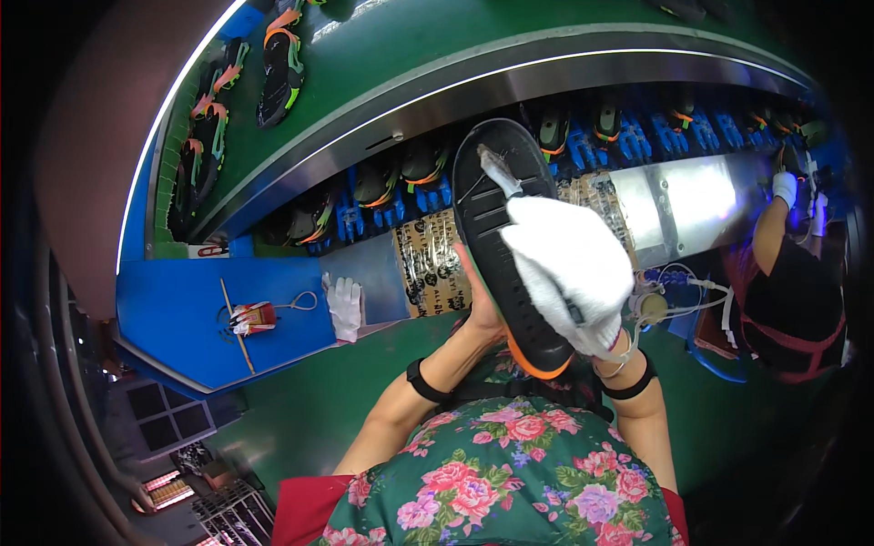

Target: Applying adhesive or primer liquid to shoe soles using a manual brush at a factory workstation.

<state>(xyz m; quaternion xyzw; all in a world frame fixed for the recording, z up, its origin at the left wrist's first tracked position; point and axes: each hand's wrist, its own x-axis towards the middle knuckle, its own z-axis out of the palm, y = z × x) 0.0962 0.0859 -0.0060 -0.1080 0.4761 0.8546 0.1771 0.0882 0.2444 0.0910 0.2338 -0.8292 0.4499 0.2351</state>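
Observation:
A black shoe sole [487, 214], slotted across its upper face and edged with orange at the heel, is held tilted up in front of me. Bare-skinned, my left hand [484, 308] grips the sole's left edge, its fingers partly hidden behind it. My right hand [574, 264] wears a white knitted glove and closes round a brush [498, 171]. The pale, worn bristles touch the toe end of the sole's face, while a dark bit of handle shows below the fingers. The glove covers part of the sole's right side.
Beyond the sole, shoes [373, 187] stand on blue racks along a line. More soles [280, 73] lie on the green belt above. On the blue table [164, 314] are a red can [258, 317] and a stick; a loose white glove [345, 308] lies nearby. A co-worker [790, 273] works at right.

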